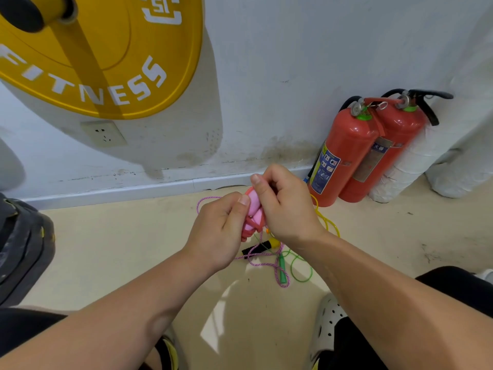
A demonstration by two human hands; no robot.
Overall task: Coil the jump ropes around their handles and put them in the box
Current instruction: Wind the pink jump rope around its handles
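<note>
Both hands meet above the floor around a pair of pink jump-rope handles (254, 213). My left hand (221, 231) grips them from the left, thumb on top. My right hand (286, 206) pinches them from the right. Their purple braided rope (277, 271) trails down to the floor and loops out behind my left hand. Under my hands lie a green rope with a green handle (282, 269), a yellow rope (329, 222) and a black-and-yellow handle (262, 247). No box is in view.
Two red fire extinguishers (346, 153) stand against the white wall at the right, beside white wrapped rolls (408, 166). A yellow weight plate (101, 54) hangs at upper left. Black weight plates (21, 244) sit at the left edge. My knees and shoes fill the bottom.
</note>
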